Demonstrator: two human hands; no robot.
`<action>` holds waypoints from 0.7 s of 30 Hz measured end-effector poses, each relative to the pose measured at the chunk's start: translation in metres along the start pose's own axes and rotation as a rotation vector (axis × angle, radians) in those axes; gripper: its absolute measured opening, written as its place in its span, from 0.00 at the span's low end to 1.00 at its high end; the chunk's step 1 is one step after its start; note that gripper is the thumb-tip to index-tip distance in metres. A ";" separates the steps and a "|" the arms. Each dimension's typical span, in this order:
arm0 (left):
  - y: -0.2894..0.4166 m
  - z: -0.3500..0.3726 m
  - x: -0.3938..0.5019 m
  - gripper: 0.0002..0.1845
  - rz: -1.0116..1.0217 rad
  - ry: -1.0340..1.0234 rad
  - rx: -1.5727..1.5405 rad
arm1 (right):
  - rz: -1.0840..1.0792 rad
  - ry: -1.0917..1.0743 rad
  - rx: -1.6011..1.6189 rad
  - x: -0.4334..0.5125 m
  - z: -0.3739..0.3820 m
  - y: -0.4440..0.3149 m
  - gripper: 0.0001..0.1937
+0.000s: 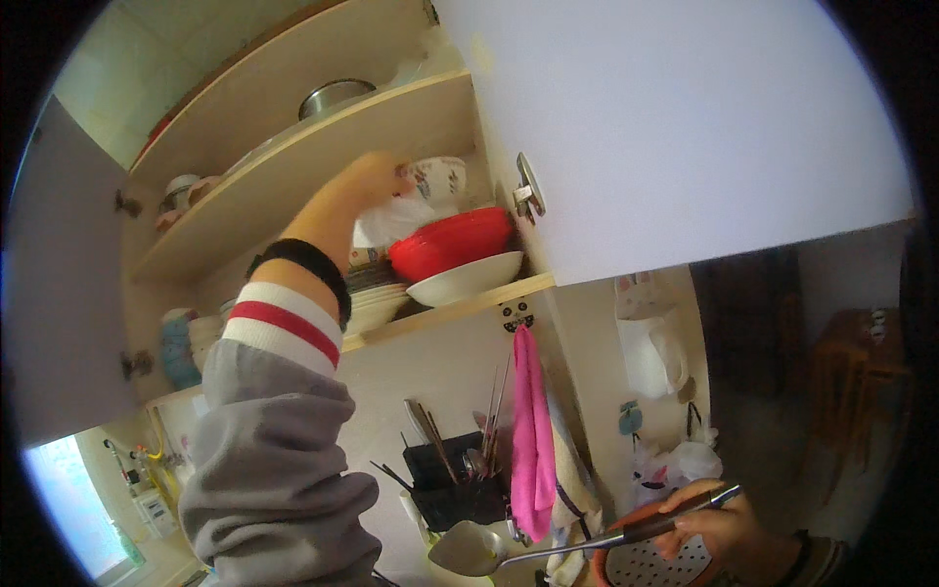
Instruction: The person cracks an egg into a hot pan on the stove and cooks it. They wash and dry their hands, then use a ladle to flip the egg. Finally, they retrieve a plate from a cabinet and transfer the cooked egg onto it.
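Note:
My left hand point(374, 176) reaches into a wall cupboard, its fingers at the rim of a white patterned bowl point(441, 180); whether they grip it is unclear. Beneath that bowl are a red bowl point(455, 242) and a wide white dish point(469, 279). White plates point(374, 308) are stacked just to the left, with something white and blurred below the hand. At the lower right, my right hand point(704, 521) is closed around the dark handle of a metal spatula point(469, 550), whose blade points left.
Cupboard doors stand open at the left point(73, 279) and right point(682, 132). A metal pot point(334, 95) sits on the upper shelf. Below hang a black utensil holder point(447, 469) with chopsticks and a pink cloth point(533, 440). A perforated orange-rimmed basket point(653, 569) is behind the right hand.

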State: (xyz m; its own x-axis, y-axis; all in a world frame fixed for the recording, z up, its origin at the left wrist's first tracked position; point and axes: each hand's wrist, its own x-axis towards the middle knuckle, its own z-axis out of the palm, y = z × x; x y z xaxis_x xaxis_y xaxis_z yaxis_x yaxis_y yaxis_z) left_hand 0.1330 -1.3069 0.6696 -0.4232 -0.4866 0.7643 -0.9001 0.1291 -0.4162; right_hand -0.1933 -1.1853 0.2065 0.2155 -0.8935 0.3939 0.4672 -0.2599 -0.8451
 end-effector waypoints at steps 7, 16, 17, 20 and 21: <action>-0.048 -0.023 -0.034 0.17 -0.125 0.190 0.070 | -0.006 -0.019 -0.013 0.003 0.005 0.001 0.12; -0.086 -0.004 -0.057 0.17 -0.221 0.012 0.064 | -0.054 0.021 -0.045 0.002 0.008 -0.002 0.13; -0.090 0.006 -0.056 0.16 -0.195 0.029 0.055 | -0.051 0.042 -0.071 -0.002 0.013 -0.008 0.13; -0.090 0.005 -0.059 0.15 -0.164 0.018 0.116 | -0.030 0.023 -0.049 0.002 0.012 -0.007 0.12; -0.091 0.001 -0.060 0.15 -0.178 0.003 0.135 | -0.032 0.007 -0.024 0.005 0.006 0.000 0.12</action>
State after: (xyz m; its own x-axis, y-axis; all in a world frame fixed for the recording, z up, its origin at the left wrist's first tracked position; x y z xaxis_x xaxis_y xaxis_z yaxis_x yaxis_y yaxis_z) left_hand 0.2403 -1.2909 0.6613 -0.2594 -0.4886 0.8331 -0.9387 -0.0753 -0.3364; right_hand -0.1867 -1.1876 0.2107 0.1946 -0.8870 0.4187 0.4528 -0.2975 -0.8405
